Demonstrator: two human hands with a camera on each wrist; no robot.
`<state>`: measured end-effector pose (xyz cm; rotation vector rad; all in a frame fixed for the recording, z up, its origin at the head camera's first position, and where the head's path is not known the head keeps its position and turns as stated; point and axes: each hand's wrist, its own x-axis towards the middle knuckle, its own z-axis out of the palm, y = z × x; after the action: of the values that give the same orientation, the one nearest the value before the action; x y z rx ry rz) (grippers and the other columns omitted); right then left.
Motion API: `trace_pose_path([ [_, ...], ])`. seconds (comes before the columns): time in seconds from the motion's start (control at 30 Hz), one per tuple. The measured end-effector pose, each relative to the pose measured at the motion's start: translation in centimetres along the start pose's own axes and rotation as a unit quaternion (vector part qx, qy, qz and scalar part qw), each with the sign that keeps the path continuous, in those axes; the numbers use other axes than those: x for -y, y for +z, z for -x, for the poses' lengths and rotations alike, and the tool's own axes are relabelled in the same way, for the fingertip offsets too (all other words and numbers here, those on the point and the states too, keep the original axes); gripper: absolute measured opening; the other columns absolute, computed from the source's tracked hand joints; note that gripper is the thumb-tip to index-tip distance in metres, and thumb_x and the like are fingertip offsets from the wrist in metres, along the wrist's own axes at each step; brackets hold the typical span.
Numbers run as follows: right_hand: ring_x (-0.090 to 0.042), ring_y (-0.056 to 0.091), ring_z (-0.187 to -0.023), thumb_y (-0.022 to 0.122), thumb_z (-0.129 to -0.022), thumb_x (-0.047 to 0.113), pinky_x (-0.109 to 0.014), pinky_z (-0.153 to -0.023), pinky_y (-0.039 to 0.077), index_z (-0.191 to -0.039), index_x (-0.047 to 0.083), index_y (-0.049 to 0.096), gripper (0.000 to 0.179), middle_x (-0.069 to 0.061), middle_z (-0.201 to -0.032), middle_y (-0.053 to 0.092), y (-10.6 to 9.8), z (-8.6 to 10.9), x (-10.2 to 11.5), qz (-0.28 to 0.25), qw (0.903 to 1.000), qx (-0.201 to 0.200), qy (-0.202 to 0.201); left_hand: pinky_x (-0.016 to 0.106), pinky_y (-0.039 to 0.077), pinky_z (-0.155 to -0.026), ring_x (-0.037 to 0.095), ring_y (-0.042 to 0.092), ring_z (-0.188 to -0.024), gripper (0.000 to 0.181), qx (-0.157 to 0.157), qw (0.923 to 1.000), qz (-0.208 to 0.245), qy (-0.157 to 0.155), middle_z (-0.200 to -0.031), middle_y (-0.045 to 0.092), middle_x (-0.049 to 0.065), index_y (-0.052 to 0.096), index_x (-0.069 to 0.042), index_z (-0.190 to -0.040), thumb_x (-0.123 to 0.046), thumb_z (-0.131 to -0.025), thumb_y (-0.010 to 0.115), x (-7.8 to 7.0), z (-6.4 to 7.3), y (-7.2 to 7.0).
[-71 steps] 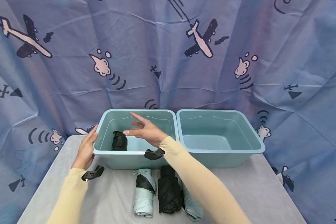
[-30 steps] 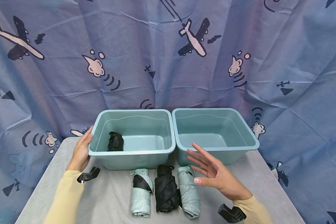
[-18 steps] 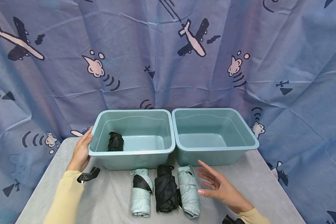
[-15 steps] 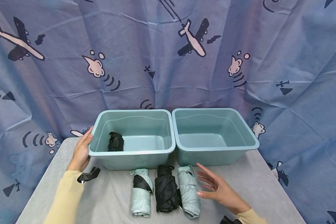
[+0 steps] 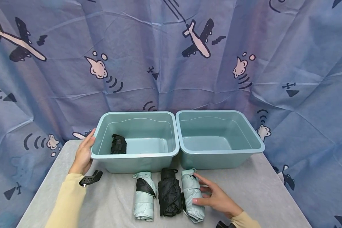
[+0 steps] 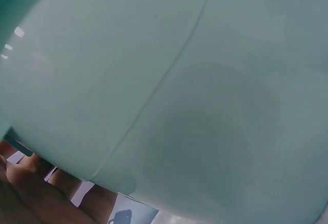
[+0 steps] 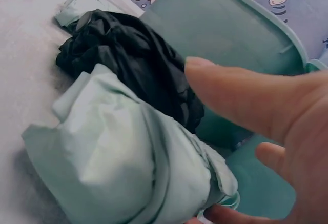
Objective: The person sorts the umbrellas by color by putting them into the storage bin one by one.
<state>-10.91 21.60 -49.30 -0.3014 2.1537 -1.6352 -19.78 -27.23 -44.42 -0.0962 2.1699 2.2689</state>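
Note:
Three folded umbrellas lie side by side in front of two pale green bins: a light green umbrella (image 5: 143, 202) on the left, a black umbrella (image 5: 170, 194) in the middle, another light green umbrella (image 5: 191, 193) on the right. My right hand (image 5: 216, 199) is at the right-hand umbrella, thumb over its near part and fingers along its far right side; the right wrist view shows the thumb (image 7: 230, 90) apart from the cloth. My left hand (image 5: 82, 156) rests its extended fingers against the outer left wall of the left bin (image 5: 136, 164), which contains a black folded umbrella (image 5: 118, 145).
The right bin (image 5: 220, 160) stands next to the left one, their rims touching, with its bare floor showing. Both stand on a grey cloth-covered table (image 5: 253, 183), close before a blue curtain (image 5: 171, 63) printed with planes.
My right hand has moved from over the left bin, across to the right and down, then leftward onto the right light green umbrella. The left hand stays at the bin.

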Motion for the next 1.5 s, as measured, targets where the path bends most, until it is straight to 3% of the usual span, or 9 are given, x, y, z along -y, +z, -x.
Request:
trace_pose_path([
  [0.17, -0.033, 0.059, -0.106, 0.084, -0.086, 0.013, -0.036, -0.080, 0.055, -0.159, 0.005, 0.033, 0.089, -0.031, -0.137, 0.048, 0.4, -0.8, -0.8, 0.005, 0.9995, 0.030, -0.009, 0.052, 0.022, -0.118, 0.033, 0.017, -0.151, 0.064, -0.003, 1.0000, 0.000, -0.004, -0.170, 0.006, 0.007, 0.007, -0.023, -0.165, -0.047, -0.110, 0.031, 0.0, 0.0, 0.0],
  [0.43, -0.027, 0.040, -0.097, 0.088, -0.081, 0.020, -0.040, -0.081, 0.042, -0.153, 0.015, 0.049, 0.082, -0.016, -0.112, 0.044, 1.0, -1.7, -1.0, 0.104, 0.9941, 0.030, -0.010, 0.054, 0.017, -0.120, 0.033, 0.014, -0.152, 0.057, 0.001, 0.9999, 0.010, -0.011, -0.170, 0.005, 0.006, 0.006, -0.025, -0.165, -0.036, -0.113, 0.025, -0.2, 0.1, 0.1],
  [0.63, -0.028, 0.039, -0.099, 0.092, -0.076, 0.022, -0.038, -0.082, 0.045, -0.153, 0.014, 0.049, 0.088, -0.017, -0.112, 0.045, 1.1, -2.4, -0.6, 0.136, 0.9896, 0.045, -0.014, 0.054, 0.017, -0.120, 0.033, 0.015, -0.152, 0.059, 0.005, 0.9999, 0.015, -0.001, -0.170, 0.006, 0.008, 0.005, -0.021, -0.165, -0.037, -0.112, 0.027, -0.3, 0.0, 0.1],
  [0.73, -0.034, 0.049, -0.108, 0.093, -0.075, 0.020, -0.046, -0.091, 0.047, -0.154, 0.011, 0.046, 0.092, -0.021, -0.119, 0.056, 1.1, -2.9, -0.4, 0.130, 0.9893, 0.063, -0.023, 0.054, 0.017, -0.120, 0.033, 0.015, -0.152, 0.059, 0.004, 0.9999, 0.015, 0.000, -0.170, 0.006, 0.008, 0.005, -0.020, -0.165, -0.037, -0.112, 0.027, -0.3, 0.0, 0.1],
  [0.83, -0.042, 0.051, -0.123, 0.093, -0.075, 0.019, -0.054, -0.100, 0.042, -0.154, 0.010, 0.044, 0.094, -0.021, -0.135, 0.058, 1.2, -3.1, -0.4, 0.119, 0.9899, 0.071, -0.027, 0.054, 0.016, -0.120, 0.033, 0.014, -0.152, 0.059, 0.003, 0.9999, 0.014, -0.001, -0.170, 0.005, 0.007, 0.005, -0.019, -0.165, -0.037, -0.113, 0.027, -0.3, 0.0, 0.1],
  [1.0, -0.048, 0.037, -0.138, 0.093, -0.074, 0.018, -0.059, -0.103, 0.038, -0.153, 0.013, 0.046, 0.091, -0.024, -0.153, 0.041, 1.3, -3.0, -0.7, 0.098, 0.9937, 0.054, -0.006, 0.054, 0.016, -0.120, 0.032, 0.014, -0.152, 0.058, 0.002, 0.9999, 0.012, -0.005, -0.170, 0.005, 0.005, 0.005, -0.021, -0.165, -0.037, -0.113, 0.026, -0.2, 0.0, 0.1],
  [1.23, -0.049, 0.026, -0.144, 0.092, -0.076, 0.018, -0.066, -0.107, 0.033, -0.152, 0.016, 0.047, 0.088, -0.021, -0.157, 0.038, 0.9, -2.3, -0.5, 0.068, 0.9973, 0.023, -0.018, 0.051, 0.019, -0.120, 0.031, 0.016, -0.152, 0.060, -0.002, 0.9999, 0.010, -0.004, -0.170, 0.006, 0.005, 0.007, -0.022, -0.165, -0.039, -0.112, 0.029, -0.2, 0.0, 0.1],
  [1.33, -0.048, 0.031, -0.142, 0.090, -0.078, 0.016, -0.060, -0.106, 0.036, -0.154, 0.015, 0.045, 0.088, -0.021, -0.157, 0.037, 0.6, -1.9, -0.2, 0.044, 0.9982, 0.022, -0.033, 0.052, 0.019, -0.120, 0.032, 0.015, -0.152, 0.061, -0.001, 1.0000, 0.006, -0.002, -0.170, 0.006, 0.006, 0.007, -0.022, -0.165, -0.041, -0.111, 0.030, -0.2, 0.0, 0.1],
  [1.5, -0.036, 0.043, -0.130, 0.088, -0.079, 0.008, -0.038, -0.096, 0.048, -0.156, 0.015, 0.040, 0.091, -0.023, -0.158, 0.030, 0.1, -1.0, 0.6, -0.022, 0.9987, 0.038, -0.025, 0.055, 0.017, -0.120, 0.033, 0.014, -0.152, 0.061, -0.002, 1.0000, 0.002, -0.002, -0.170, 0.005, 0.006, 0.008, -0.023, -0.165, -0.042, -0.111, 0.030, -0.1, 0.0, 0.1],
])
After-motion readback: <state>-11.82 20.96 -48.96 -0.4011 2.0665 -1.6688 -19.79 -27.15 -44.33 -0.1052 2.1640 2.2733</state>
